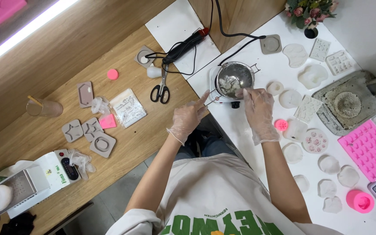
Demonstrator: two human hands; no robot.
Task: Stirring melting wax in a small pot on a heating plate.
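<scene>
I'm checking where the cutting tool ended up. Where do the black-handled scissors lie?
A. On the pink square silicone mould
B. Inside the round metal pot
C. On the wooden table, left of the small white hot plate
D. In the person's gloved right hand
C: the black-handled scissors lie flat on the wooden table, left of the small white hot plate that bears the round metal pot, untouched by either hand.

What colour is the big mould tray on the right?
Pink mould tray, head view.
</scene>
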